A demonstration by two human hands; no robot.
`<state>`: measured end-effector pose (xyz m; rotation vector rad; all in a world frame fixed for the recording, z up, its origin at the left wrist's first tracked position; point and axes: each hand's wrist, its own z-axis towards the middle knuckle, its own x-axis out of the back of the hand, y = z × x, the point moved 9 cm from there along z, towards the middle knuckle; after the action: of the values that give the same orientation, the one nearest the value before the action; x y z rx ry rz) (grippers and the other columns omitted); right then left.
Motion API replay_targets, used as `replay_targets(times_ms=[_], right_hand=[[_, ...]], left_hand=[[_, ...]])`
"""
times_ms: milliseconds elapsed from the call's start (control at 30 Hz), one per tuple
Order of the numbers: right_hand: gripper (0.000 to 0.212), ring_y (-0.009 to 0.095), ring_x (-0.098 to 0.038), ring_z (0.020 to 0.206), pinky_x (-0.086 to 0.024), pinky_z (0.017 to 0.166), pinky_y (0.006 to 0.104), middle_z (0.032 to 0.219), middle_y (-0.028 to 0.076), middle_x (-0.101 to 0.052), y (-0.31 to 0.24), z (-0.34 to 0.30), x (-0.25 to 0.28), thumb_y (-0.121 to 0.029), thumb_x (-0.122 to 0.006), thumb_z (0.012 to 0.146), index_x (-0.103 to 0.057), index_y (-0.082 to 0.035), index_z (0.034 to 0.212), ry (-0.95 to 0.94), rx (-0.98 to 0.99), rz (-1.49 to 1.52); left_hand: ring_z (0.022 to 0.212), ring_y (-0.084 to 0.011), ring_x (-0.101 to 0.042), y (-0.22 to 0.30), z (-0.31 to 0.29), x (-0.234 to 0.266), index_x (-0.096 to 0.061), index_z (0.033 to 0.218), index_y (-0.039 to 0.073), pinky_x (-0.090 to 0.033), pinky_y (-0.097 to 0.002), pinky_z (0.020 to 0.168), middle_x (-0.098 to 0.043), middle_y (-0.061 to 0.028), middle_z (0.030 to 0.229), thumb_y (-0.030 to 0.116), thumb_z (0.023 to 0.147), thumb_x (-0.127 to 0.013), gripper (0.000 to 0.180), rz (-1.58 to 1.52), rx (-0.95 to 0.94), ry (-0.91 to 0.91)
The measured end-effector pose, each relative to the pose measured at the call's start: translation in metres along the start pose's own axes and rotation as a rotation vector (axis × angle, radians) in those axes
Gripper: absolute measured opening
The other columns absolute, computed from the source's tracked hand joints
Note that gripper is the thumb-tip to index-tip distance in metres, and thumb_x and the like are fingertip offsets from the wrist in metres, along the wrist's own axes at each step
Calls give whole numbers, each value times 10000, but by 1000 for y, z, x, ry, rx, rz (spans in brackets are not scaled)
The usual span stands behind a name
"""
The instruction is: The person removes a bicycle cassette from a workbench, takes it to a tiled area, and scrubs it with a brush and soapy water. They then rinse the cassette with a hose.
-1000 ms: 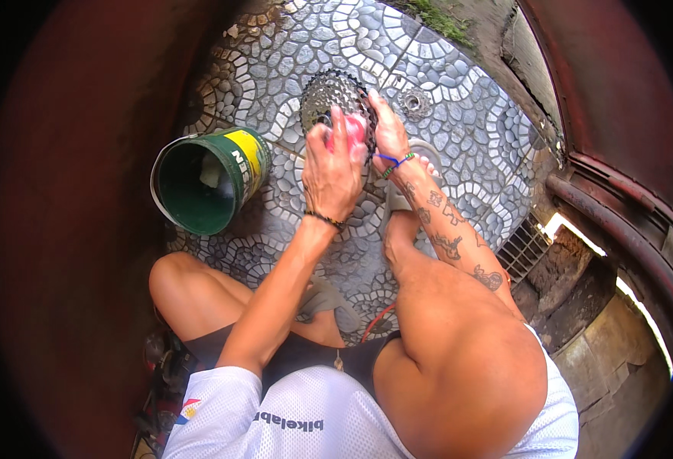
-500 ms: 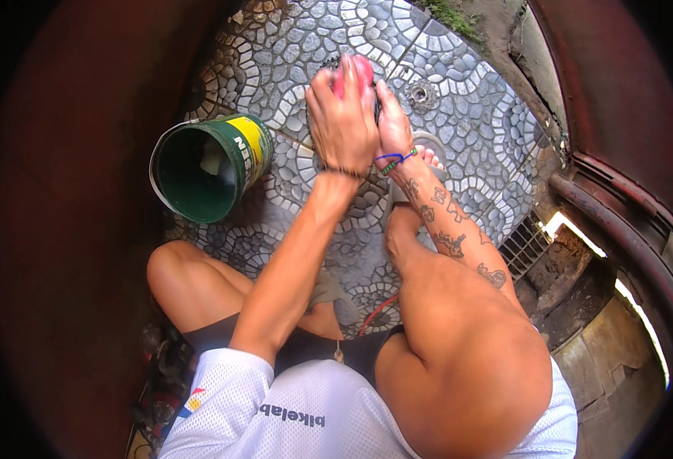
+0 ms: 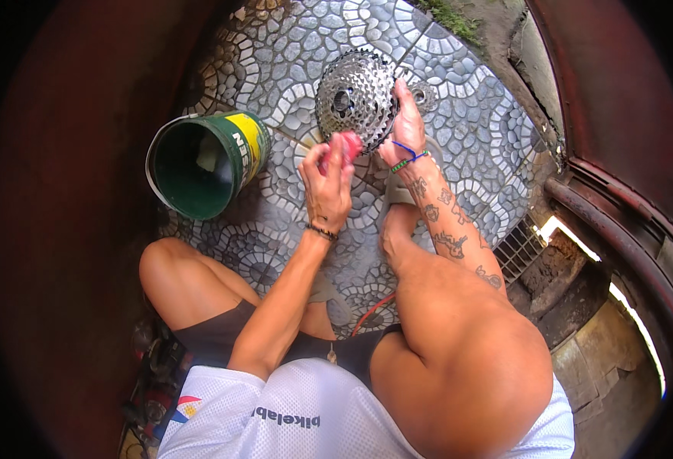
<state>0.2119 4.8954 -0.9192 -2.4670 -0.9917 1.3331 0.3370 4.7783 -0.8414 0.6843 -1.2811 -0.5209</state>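
Note:
My right hand (image 3: 408, 126), with a blue cord and a beaded bracelet at its wrist, grips the right edge of a bicycle cassette (image 3: 358, 92). The cassette's stacked silver sprockets face up, with a round hole in the middle. Closed around a small rounded red object (image 3: 351, 144), my left hand (image 3: 326, 187) is at the cassette's lower edge. The red object's kind is unclear, as fingers cover part of it. It appears to touch or nearly touch the sprocket teeth.
A green bucket (image 3: 254, 145) with a yellow band lies tipped at the left, a pale lump inside. A small loose sprocket (image 3: 423, 96) rests on the pebble-patterned floor (image 3: 290, 99) beyond my right hand. A drain grate (image 3: 521, 254) and rusty metal frame (image 3: 616, 214) stand at the right.
My left hand has drawn back toward me from over the cassette with the red object, uncovering the sprockets. My right hand stays at the cassette's right side.

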Motion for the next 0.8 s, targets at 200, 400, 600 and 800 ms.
replay_targets(times_ms=[200, 400, 600, 800], right_hand=[[487, 212, -697, 1022, -544, 1024, 374, 1348, 98, -639, 9, -21, -17, -433, -648, 1038, -608, -57, 1345, -5, -141, 57], [279, 184, -719, 974, -576, 916, 345, 1105, 54, -747, 1, -19, 36, -174, -737, 965, -692, -53, 1212, 146, 72, -272], [309, 167, -685, 1000, -523, 946, 336, 1118, 40, -742, -1, -7, 32, -178, -719, 958, -691, -24, 1225, 104, 94, -292], [355, 301, -690, 1191, -521, 1103, 491, 1304, 162, -709, -12, -11, 72, -156, -597, 1031, -627, 17, 1339, 79, -65, -7]], left_hand=[[1204, -345, -466, 35, 41, -2, -524, 1548, 54, -397, -455, 1058, -493, -174, 1270, 118, 973, -680, 600, -21, -44, 190], [1220, -357, -461, -7, 38, -4, -489, 1570, 62, -380, -460, 1080, -468, -202, 1320, 125, 1000, -645, 595, 12, 190, 257], [1200, -354, -520, -58, -30, 2, -544, 1535, 86, -433, -431, 1076, -501, -214, 1271, 124, 1016, -622, 526, -28, 548, 84], [1258, -367, -562, 31, 41, 195, -463, 1507, -82, -436, -434, 1096, -548, -251, 1369, 174, 1102, -441, 479, 15, 119, 231]])
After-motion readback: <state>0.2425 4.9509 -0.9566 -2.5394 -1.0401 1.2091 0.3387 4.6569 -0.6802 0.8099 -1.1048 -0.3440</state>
